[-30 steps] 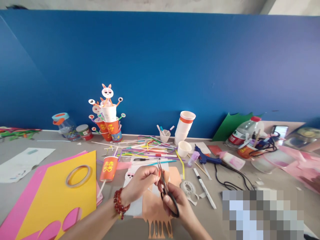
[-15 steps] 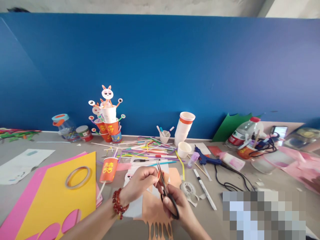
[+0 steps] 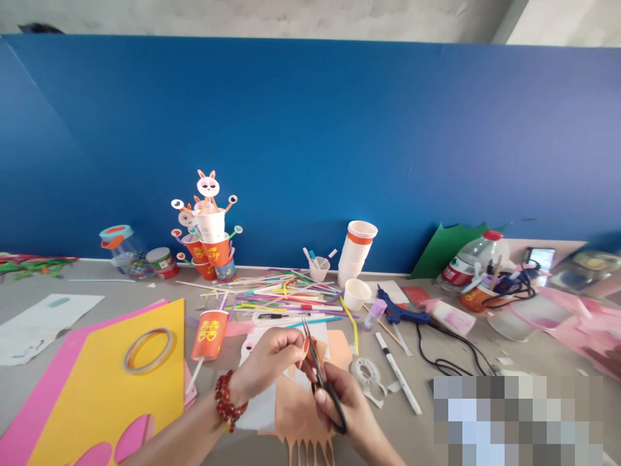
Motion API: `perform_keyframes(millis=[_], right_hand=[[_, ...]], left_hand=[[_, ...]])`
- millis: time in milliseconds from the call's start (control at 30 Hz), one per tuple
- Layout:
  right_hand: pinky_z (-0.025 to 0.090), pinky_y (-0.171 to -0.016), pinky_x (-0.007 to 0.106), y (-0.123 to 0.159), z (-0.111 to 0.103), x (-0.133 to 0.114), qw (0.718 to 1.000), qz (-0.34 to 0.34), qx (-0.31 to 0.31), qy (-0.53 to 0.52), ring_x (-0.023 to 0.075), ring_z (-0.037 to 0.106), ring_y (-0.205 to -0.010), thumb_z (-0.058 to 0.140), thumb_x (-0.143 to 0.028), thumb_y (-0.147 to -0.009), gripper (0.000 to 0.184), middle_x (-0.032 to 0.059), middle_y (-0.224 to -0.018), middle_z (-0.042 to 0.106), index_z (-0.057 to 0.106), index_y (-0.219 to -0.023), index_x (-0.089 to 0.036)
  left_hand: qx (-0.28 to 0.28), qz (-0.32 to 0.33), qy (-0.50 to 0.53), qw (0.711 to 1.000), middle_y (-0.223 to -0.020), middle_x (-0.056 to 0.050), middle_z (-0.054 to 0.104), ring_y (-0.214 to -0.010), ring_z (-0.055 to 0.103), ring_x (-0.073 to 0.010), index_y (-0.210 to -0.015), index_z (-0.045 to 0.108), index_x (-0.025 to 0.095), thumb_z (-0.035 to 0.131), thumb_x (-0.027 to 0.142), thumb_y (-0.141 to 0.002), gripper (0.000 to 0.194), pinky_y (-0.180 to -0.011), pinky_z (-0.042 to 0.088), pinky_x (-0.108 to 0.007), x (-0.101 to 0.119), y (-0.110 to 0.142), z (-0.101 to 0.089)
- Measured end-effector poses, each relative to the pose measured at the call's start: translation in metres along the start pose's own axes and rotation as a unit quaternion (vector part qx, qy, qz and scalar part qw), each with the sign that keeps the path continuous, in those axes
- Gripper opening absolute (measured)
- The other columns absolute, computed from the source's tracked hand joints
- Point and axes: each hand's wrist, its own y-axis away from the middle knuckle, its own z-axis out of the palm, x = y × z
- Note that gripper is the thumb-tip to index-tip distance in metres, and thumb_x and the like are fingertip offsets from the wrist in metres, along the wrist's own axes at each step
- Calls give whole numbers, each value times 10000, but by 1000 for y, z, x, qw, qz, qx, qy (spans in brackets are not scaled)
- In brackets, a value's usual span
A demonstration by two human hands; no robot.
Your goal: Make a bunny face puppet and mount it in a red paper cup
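Observation:
My right hand (image 3: 342, 398) grips black-handled scissors (image 3: 315, 356), their blades pointing up and away from me. Pinched in my left hand (image 3: 272, 359) is a small orange paper piece (image 3: 306, 347), right beside the blades. A bracelet of red beads (image 3: 228, 396) circles my left wrist. Under both hands lies a cut sheet of orange paper (image 3: 294, 408) with thin strips at its near end. White paper sits partly beneath it, showing a drawn face that my left hand partly covers.
Yellow paper (image 3: 116, 349) with a tape ring (image 3: 148, 350) lies left, near an orange cup (image 3: 210, 334). Loose straws (image 3: 276, 294) spread behind my hands. To the right are a tape dispenser (image 3: 365, 372), a marker (image 3: 398, 374) and a blue glue gun (image 3: 400, 310) with its cord.
The whole view has shifted slightly, so things sit lower in the picture. My hands keep nearly the same pose, with the scissors still beside the orange piece.

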Motion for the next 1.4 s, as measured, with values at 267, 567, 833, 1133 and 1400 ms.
perform_keyframes(millis=[267,567,833,1133,1400], right_hand=[[264,-373,161,-1,-1,1,1000,-2,5,5,54,386,-356,679,-726,-694,578,-75,-464,455,429,-716,-205],[260,-363,154,0,-3,2,1000,9,-6,3,52,390,-353,685,-712,-698,568,-75,-464,468,436,-728,-202],[237,-365,164,0,-3,-1,1000,16,-12,-2,52,368,-347,693,-704,-698,562,-80,-443,469,433,-730,-207],[252,-374,162,-1,-1,-4,1000,16,-18,-14,54,377,-350,696,-699,-700,559,-77,-455,481,467,-769,-193],[246,-365,168,0,-1,-4,999,13,-29,-21,56,365,-342,686,-700,-708,557,-78,-452,477,484,-789,-187]], left_hand=[[4,-13,4,1000,-663,-45,676,-684,669,-193,-612,468,177,501,203,-747,142,-657,456,-272,2,1,0],[-12,-27,-15,999,-654,-21,665,-696,674,-185,-608,448,184,498,202,-759,161,-651,447,-251,8,2,-2],[-34,-19,-34,999,-690,-40,708,-699,674,-177,-603,466,186,485,189,-766,164,-657,457,-254,12,1,-5],[-46,-20,-29,998,-691,-24,680,-707,676,-177,-618,453,184,482,174,-759,145,-659,453,-250,7,1,-6],[-48,-17,-35,998,-686,-27,680,-705,671,-181,-616,460,183,481,173,-757,143,-658,455,-255,9,1,-7]])
